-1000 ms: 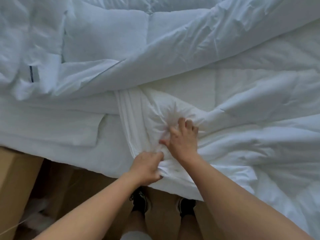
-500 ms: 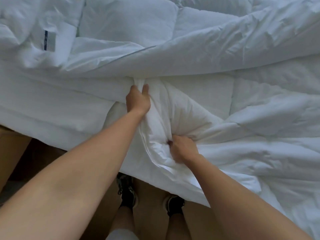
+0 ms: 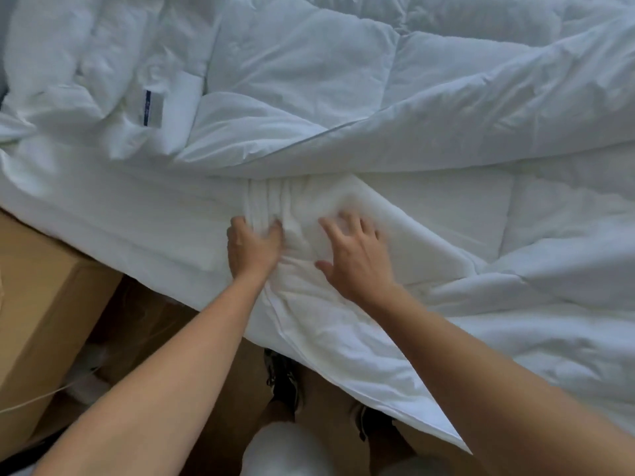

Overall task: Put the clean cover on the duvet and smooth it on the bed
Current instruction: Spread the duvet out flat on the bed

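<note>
A white quilted duvet (image 3: 429,97) lies rumpled across the bed. The white cover (image 3: 103,214) is bunched in folds over the duvet's corner near the bed's front edge. My left hand (image 3: 252,247) grips the gathered folds of the cover between thumb and fingers. My right hand (image 3: 354,255) lies just to the right of it, fingers spread and flat, pressing on the covered duvet corner.
A small grey label with a dark stripe (image 3: 151,108) shows on the bedding at the back left. A brown cardboard box (image 3: 37,304) stands on the floor at the left, against the bed. My dark shoes (image 3: 283,379) are below the bed's edge.
My left hand has come back down toward me and now grips the bunched cover. My right hand has let go of the fabric and opened flat, moving a little further onto the bed.
</note>
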A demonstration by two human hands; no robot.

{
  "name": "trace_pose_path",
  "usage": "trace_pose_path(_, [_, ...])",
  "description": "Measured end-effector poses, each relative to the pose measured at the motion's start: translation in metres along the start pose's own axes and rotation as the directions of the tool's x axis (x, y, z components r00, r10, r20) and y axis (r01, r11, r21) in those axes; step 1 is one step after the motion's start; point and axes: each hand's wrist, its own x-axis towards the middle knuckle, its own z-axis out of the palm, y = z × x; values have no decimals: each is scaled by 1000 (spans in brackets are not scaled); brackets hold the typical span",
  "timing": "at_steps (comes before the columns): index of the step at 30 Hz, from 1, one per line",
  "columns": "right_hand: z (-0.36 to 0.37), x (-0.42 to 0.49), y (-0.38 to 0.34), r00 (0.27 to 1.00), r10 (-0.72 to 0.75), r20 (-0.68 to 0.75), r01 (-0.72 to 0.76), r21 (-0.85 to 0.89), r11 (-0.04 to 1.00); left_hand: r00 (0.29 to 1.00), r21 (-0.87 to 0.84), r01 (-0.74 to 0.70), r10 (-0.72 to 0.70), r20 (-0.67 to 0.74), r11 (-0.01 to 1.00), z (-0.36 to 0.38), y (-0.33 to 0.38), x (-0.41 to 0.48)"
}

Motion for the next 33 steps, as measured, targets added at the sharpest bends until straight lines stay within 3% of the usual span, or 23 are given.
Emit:
trace_pose_path(2, [-3,29,-3,997,58,49,-58,5,998,999,-8,-15,14,-48,1000,0,33,26])
trace_pose_path(5, [4,57,-2,987,78,139,-79,2,997,1000,32,-26,26,-12,999,5,52,51])
trace_pose_path(8, [7,60,-5,975,7,221,-14,30,999,990,91,-122,128,-61,988,-8,17,55])
trace_pose_path(12, [-4,61,-14,946,-94,311,55,132,990,993,35,-28,31,-110,999,-49,-49,38])
trace_pose_path(16, [-19,78,-26,960,-58,275,-17,264,964,997,54,23,-19,-78,998,-56,-39,35])
trace_pose_path(19, [-24,101,-34,977,-15,213,-84,449,889,990,-177,-45,20,-140,983,-59,4,73])
trace_pose_path(21, [-21,124,-43,969,62,239,-199,609,768,973,-515,-95,-30,-229,852,-76,33,103])
trace_pose_path(22, [-19,133,-51,951,126,283,-297,712,637,963,-684,-101,-102,-250,723,-89,45,114])
trace_pose_path(24, [-17,154,-69,879,256,403,-459,860,222,946,-873,-46,-259,-195,486,-113,57,137])
trace_pose_path(25, [-16,164,-78,820,303,485,-515,857,21,940,-898,-15,-300,-163,439,-122,59,148])
trace_pose_path(27, [-15,185,-96,700,339,629,-571,777,-264,940,-871,25,-307,-146,490,-134,60,165])
trace_pose_path(29, [-24,211,-110,630,351,693,-555,718,-420,948,-799,69,-290,-135,597,-144,69,193])
trace_pose_path(31, [-42,247,-114,623,384,681,-508,726,-464,950,-717,62,-260,-170,694,-161,85,230])
trace_pose_path(33, [-77,295,-105,695,383,609,-437,780,-448,952,-626,-56,-148,-269,778,-185,109,270])
